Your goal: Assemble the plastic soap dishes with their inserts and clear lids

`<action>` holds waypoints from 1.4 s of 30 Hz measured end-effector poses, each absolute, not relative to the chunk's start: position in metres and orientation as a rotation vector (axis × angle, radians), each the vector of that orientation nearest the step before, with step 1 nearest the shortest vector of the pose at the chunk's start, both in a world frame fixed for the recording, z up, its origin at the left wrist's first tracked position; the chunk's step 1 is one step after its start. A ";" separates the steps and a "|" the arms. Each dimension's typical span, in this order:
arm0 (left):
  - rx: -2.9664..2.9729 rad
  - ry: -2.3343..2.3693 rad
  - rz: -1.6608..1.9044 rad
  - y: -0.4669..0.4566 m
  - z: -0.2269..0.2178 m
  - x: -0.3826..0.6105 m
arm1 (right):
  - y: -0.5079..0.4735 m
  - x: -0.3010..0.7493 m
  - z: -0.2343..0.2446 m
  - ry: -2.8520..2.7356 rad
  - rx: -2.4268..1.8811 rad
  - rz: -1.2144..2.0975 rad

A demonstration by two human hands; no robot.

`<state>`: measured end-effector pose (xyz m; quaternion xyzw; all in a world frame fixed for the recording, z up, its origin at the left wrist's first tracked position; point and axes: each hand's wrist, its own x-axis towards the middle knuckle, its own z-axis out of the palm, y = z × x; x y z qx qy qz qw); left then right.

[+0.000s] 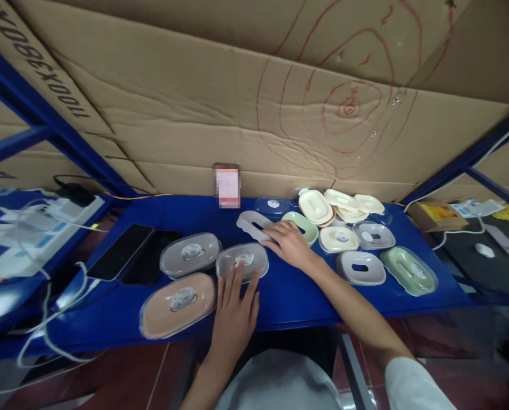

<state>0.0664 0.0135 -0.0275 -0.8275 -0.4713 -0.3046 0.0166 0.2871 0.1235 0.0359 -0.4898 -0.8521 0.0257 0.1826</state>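
Observation:
My left hand [236,304] lies with fingers spread on the front of a grey oval soap dish [254,265] with a clear cover and a round label. My right hand [292,244] pinches the right end of a pale grey slotted soap dish tray [246,221], tilted above the blue table. Just behind that hand is a green soap dish [310,232], partly hidden by it. Left of my left hand sit a covered grey soap dish [173,261] and a covered peach soap dish [154,316], each with a round label.
Cream trays [312,206] are piled at the back right. Nearer are a labelled cream dish [329,242], a white slotted dish [374,276] and a covered green dish [402,261]. Phones [120,252] and white cables [45,307] lie left. A cardboard wall [186,114] stands behind.

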 end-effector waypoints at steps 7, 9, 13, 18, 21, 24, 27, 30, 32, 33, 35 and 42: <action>-2.652 -1.311 -0.991 0.031 -0.023 0.077 | -0.018 0.331 0.036 -2.252 -1.464 0.210; -2.799 -1.090 -0.907 0.030 -0.018 0.082 | -0.024 0.342 0.041 -2.321 -1.438 0.281; -2.920 -0.937 -0.868 0.019 -0.009 0.091 | 0.025 0.368 0.051 -2.223 -1.569 0.027; -2.917 -0.998 -1.001 0.000 -0.008 0.088 | 0.116 0.386 0.054 -2.057 -2.024 -0.365; -2.894 -1.037 -1.200 -0.005 -0.011 0.080 | 0.129 0.389 0.058 -2.076 -2.016 -0.333; -2.809 -1.092 -1.486 -0.007 -0.012 0.070 | 0.089 0.390 0.061 -2.044 -1.948 -0.297; -2.739 -1.128 -1.721 -0.006 -0.010 0.067 | 0.019 0.382 0.054 -2.040 -1.694 -0.032; -2.724 -1.144 -1.760 -0.002 -0.008 0.071 | -0.038 0.370 0.033 -2.127 -1.544 0.322; -2.755 -1.141 -1.652 0.002 -0.008 0.077 | -0.056 0.364 0.018 -2.144 -1.500 0.408; -2.778 -1.136 -1.573 0.005 -0.009 0.081 | -0.060 0.363 0.011 -2.124 -1.491 0.406; -2.831 -1.127 -1.409 0.008 -0.011 0.087 | -0.061 0.364 0.001 -2.018 -1.504 0.354; -2.925 -0.985 -1.145 0.018 -0.007 0.104 | -0.046 0.368 0.004 -2.118 -1.542 0.224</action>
